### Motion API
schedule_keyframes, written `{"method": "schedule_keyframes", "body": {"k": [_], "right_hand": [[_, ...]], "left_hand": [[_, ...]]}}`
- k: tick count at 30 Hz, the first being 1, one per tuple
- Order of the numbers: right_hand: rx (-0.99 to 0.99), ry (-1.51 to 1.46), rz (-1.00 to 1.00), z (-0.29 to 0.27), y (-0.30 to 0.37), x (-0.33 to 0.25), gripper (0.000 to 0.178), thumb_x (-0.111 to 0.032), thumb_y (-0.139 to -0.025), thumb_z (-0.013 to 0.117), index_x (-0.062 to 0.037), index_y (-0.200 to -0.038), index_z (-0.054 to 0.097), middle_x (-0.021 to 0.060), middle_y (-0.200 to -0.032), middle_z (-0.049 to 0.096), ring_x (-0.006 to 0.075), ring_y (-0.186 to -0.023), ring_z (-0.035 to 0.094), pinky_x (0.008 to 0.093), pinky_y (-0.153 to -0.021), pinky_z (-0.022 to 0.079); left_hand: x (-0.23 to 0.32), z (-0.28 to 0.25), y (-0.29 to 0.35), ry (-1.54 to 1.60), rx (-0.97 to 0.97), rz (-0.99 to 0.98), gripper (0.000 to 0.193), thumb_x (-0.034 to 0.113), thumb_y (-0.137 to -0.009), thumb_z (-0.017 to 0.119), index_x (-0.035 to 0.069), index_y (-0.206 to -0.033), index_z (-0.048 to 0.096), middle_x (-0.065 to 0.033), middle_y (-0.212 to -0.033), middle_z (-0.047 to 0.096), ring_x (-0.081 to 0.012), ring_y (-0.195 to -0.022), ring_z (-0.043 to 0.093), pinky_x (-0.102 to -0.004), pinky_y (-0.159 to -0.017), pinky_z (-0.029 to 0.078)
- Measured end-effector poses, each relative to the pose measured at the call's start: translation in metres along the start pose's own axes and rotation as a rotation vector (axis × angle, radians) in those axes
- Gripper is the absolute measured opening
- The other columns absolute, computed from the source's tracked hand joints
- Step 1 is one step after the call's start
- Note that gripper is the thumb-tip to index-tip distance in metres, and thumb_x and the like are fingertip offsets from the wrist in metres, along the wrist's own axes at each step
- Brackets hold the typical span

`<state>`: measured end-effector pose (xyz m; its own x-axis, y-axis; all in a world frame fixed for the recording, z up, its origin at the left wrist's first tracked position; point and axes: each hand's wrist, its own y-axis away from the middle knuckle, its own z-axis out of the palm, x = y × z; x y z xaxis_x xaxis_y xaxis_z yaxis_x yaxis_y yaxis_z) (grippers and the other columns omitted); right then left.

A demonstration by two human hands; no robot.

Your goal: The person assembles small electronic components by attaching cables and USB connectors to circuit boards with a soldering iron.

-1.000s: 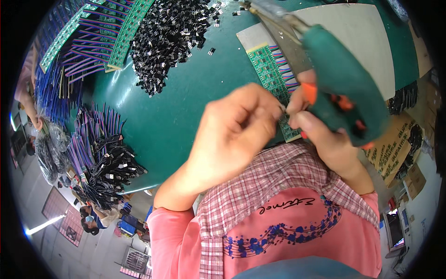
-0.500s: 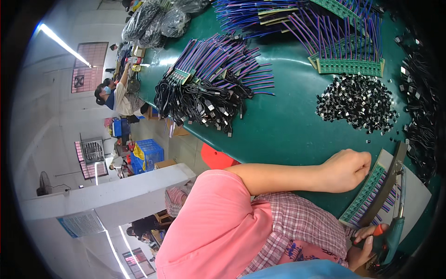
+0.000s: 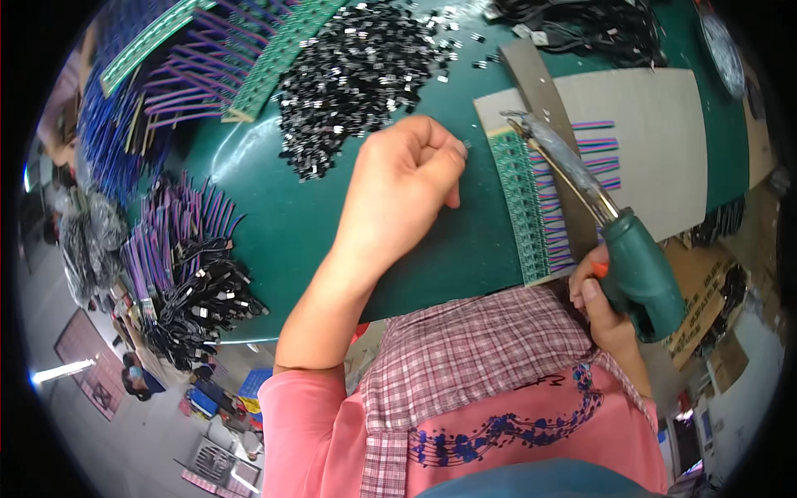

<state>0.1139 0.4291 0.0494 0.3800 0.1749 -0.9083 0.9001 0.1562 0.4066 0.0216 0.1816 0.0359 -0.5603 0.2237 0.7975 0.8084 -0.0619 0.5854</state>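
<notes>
My left hand (image 3: 403, 187) is closed in a pinch over the green table, left of a green circuit board strip (image 3: 519, 207). Whatever its fingertips hold is too small to name. My right hand (image 3: 606, 307) is wrapped round the handle of a green soldering gun (image 3: 643, 270) with an orange trigger. The gun's metal tip points up and left, above the far end of the board strip. Blue and purple wires (image 3: 602, 158) run from the strip under a dark grey flat bar (image 3: 544, 108). Strip and bar lie on a light grey board (image 3: 656, 124).
A pile of small black-and-silver connectors (image 3: 357, 75) lies beyond my left hand. More wired board strips (image 3: 270, 58) are at the far left. Bundled black cables (image 3: 199, 299) sit at the left edge, others (image 3: 589, 29) at the back. A cardboard box (image 3: 706, 307) stands right.
The view has turned and shifted toward the right side of the table. My left hand remains closed near the board strip, and my right hand still grips the soldering gun.
</notes>
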Motion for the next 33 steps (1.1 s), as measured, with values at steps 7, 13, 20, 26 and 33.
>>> {"method": "schedule_keyframes", "body": {"k": [7,13,20,26,33], "right_hand": [[-0.143,0.099,0.056,-0.015,0.006,0.000,0.012,-0.005,-0.083,0.061,0.0005,-0.093,0.058,0.0072,-0.079,0.059,0.0164,-0.070,0.057,0.0293,-0.066,0.048],[-0.259,0.447,-0.087,-0.015,0.007,0.006,0.020,-0.014,-0.087,0.057,-0.0022,-0.103,0.058,0.0107,-0.086,0.062,0.0215,-0.074,0.061,0.0308,-0.069,0.050],[-0.070,0.355,0.010,0.004,0.006,-0.001,0.020,-0.019,-0.085,0.058,-0.0028,-0.074,0.055,0.0048,-0.067,0.054,0.0142,-0.063,0.051,0.0280,-0.062,0.042],[-0.126,0.403,-0.026,-0.008,0.005,0.015,0.017,-0.017,-0.085,0.057,-0.0029,-0.075,0.055,0.0049,-0.067,0.055,0.0141,-0.062,0.051,0.0285,-0.062,0.043],[0.131,-0.235,0.365,0.002,0.023,0.030,0.016,-0.017,-0.085,0.058,-0.0032,-0.077,0.055,0.0043,-0.067,0.055,0.0134,-0.061,0.052,0.0282,-0.061,0.044]], "left_hand": [[0.008,0.014,-0.015,-0.093,-0.082,-0.067,0.017,0.016,-0.086,0.057,0.002,-0.079,0.061,-0.0021,-0.055,0.057,-0.0041,-0.043,0.044,-0.0193,-0.041,0.033],[0.006,0.010,-0.024,-0.138,-0.141,-0.123,0.015,0.015,-0.085,0.060,0.003,-0.075,0.060,-0.0016,-0.053,0.057,-0.0041,-0.041,0.043,-0.0193,-0.039,0.032],[0.005,0.010,-0.023,-0.112,-0.118,-0.131,0.016,0.015,-0.085,0.060,0.004,-0.074,0.058,-0.0018,-0.052,0.056,-0.0043,-0.041,0.042,-0.0196,-0.039,0.030],[0.006,0.011,-0.023,-0.139,-0.099,-0.119,0.016,0.015,-0.085,0.059,0.004,-0.074,0.058,-0.0017,-0.052,0.055,-0.0043,-0.041,0.042,-0.0199,-0.039,0.031],[0.005,0.013,-0.023,-0.155,-0.100,-0.103,0.016,0.015,-0.085,0.059,0.004,-0.073,0.058,-0.0015,-0.053,0.056,-0.0043,-0.043,0.043,-0.0195,-0.040,0.031]]}}
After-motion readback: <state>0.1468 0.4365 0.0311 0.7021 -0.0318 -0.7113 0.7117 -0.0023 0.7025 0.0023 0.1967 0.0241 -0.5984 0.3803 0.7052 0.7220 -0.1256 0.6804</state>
